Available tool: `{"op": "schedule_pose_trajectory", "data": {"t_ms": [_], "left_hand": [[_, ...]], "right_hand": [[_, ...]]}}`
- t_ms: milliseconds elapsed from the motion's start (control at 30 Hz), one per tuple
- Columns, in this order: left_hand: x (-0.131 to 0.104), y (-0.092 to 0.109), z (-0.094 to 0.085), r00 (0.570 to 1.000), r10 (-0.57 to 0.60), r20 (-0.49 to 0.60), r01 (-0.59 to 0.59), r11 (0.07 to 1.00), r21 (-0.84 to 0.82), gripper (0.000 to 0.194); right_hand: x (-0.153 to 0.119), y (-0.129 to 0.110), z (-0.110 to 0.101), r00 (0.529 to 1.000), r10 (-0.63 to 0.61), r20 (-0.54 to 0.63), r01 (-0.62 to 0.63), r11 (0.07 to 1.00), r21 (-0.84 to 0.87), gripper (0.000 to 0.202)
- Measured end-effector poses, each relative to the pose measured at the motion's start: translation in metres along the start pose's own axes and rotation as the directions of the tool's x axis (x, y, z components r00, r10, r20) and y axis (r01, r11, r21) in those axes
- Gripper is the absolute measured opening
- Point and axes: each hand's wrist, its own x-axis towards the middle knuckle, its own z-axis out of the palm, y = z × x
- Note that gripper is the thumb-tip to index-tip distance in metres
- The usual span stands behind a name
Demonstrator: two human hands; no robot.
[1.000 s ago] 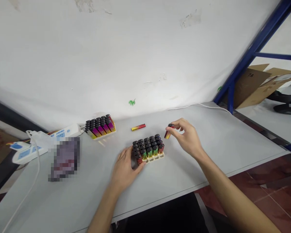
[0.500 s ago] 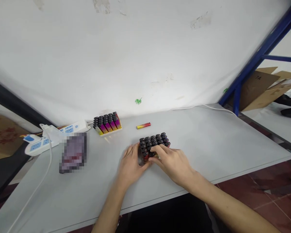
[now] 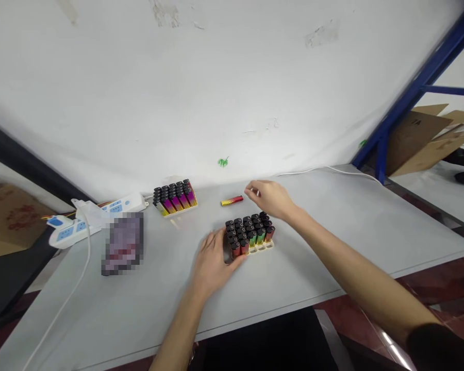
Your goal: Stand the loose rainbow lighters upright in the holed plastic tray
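Note:
A pale tray (image 3: 263, 248) packed with upright, shiny coloured tubes with black tops (image 3: 251, 229) stands on the table. Several holes along its front row are bare. My left hand (image 3: 212, 263) is closed round the tray's left front corner, thumb along the front and fingers at the left side. Beyond the tray, a single yellow-and-red stick (image 3: 232, 201) lies flat on the table. Just to its right hovers my right hand (image 3: 269, 197), fingers bent, a gap showing between them and the thumb. I see nothing in it.
A second tray of black-topped tubes (image 3: 175, 198) stands by the wall at the left. Beside it lie a white power strip (image 3: 127, 203) with a trailing cable and a blurred-out purple item (image 3: 122, 245). A blue metal frame (image 3: 382, 154) and cardboard boxes (image 3: 417, 139) are at the right.
My right hand has left the front of the tray and moved up and away, beside the lying stick. The front holes now show. My left hand stays at the tray.

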Motion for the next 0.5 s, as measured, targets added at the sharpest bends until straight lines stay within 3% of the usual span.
{"op": "schedule_pose_trajectory", "data": {"t_ms": [133,200,300,400,433,500], "left_hand": [[0.001,-0.003,-0.001,1.0,0.003,0.009,-0.003,1.0,0.004,0.072],[0.002,-0.005,-0.001,1.0,0.001,0.009,-0.001,1.0,0.015,0.072],[0.002,-0.006,0.0,1.0,-0.007,0.009,0.007,1.0,0.023,0.073],[0.002,-0.006,0.0,1.0,-0.017,0.017,0.016,1.0,0.01,0.071],[0.002,-0.005,-0.001,1.0,-0.018,0.015,0.017,1.0,0.007,0.07],[0.001,-0.004,-0.001,1.0,-0.021,0.01,0.021,1.0,0.008,0.069]], "right_hand": [[0.042,0.041,0.034,0.952,-0.108,0.287,0.15,0.98,-0.128,0.036],[0.043,0.051,0.048,0.945,-0.114,0.307,0.166,0.975,-0.149,0.038],[0.027,0.059,0.054,0.971,-0.122,0.205,0.148,0.982,-0.117,0.03],[0.003,0.062,0.042,0.998,-0.068,-0.011,0.069,0.983,0.171,0.019],[-0.004,0.062,0.035,0.998,0.002,-0.068,0.021,0.942,0.336,0.017],[-0.017,0.061,0.021,0.979,0.18,-0.099,-0.069,0.743,0.665,0.017]]}}
